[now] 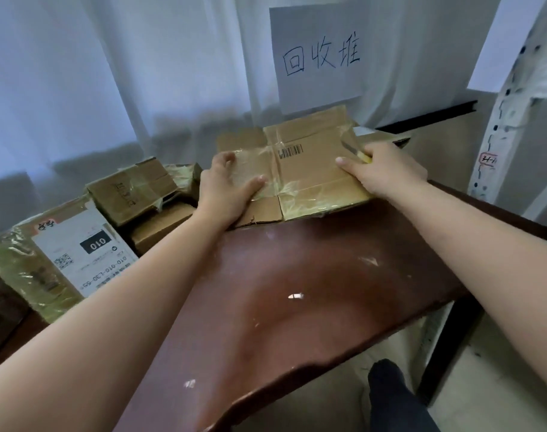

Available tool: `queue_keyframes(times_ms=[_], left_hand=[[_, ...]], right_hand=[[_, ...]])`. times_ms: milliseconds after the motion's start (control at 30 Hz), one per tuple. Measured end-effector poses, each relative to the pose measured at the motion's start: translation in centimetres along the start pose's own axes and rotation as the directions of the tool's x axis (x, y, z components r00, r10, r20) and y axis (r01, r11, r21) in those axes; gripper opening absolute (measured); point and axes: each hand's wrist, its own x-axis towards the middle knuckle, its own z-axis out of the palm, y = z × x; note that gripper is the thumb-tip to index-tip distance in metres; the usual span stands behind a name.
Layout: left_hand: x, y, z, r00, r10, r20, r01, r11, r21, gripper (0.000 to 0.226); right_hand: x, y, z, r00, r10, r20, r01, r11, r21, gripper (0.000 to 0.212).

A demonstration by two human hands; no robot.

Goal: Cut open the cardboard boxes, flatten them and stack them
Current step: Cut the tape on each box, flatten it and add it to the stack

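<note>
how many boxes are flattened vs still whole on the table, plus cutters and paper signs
Flattened boxes: 1 clearly seen, the flattened box under both hands; an edge behind it may be more
Whole boxes: at least 3, the white-labelled box, the taped box, the lower brown box
Cutters: 1, the yellow cutter
Paper signs: 1, the handwritten sign
Total: 6

Reddish-brown table point(312, 275): flattened cardboard point(309, 173) at far edge, taped boxes point(132, 188) left.
</note>
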Motion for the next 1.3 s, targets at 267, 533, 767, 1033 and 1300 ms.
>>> queue_keyframes(times_ms=[267,533,767,1033,1300], left_hand=[[10.7,7.0,6.8,0.992,0.126,-0.001,-0.126,0.989,-0.075,0.071],[15.9,8.0,14.3,0.995,0.043,0.088,-0.047,0.998,0.045,0.075],[15.5,4.3,18.4,0.978,-0.078,0.192,0.042,0.982,0.184,0.076],[14.8,2.7,19.9,0.978,-0.108,0.180,-0.003,0.850,0.527,0.074],[15.3,-0.7,21.8,0.867,-0.043,0.497,-0.212,0.870,0.445,0.068]], right_hand=[[14.2,3.5,-3.8,0.987,0.004,-0.162,-0.048,0.960,-0.275,0.059],[22.0,7.9,-1.2,0.995,-0.028,-0.093,-0.008,0.930,-0.367,0.053],[22.1,11.1,3.6,1.000,0.018,0.003,-0.014,0.876,-0.483,0.048],[22.9,9.6,7.4,0.954,-0.233,0.189,0.296,0.829,-0.474,0.045],[23.8,11.3,9.7,0.931,-0.194,0.310,0.274,0.932,-0.238,0.043]])
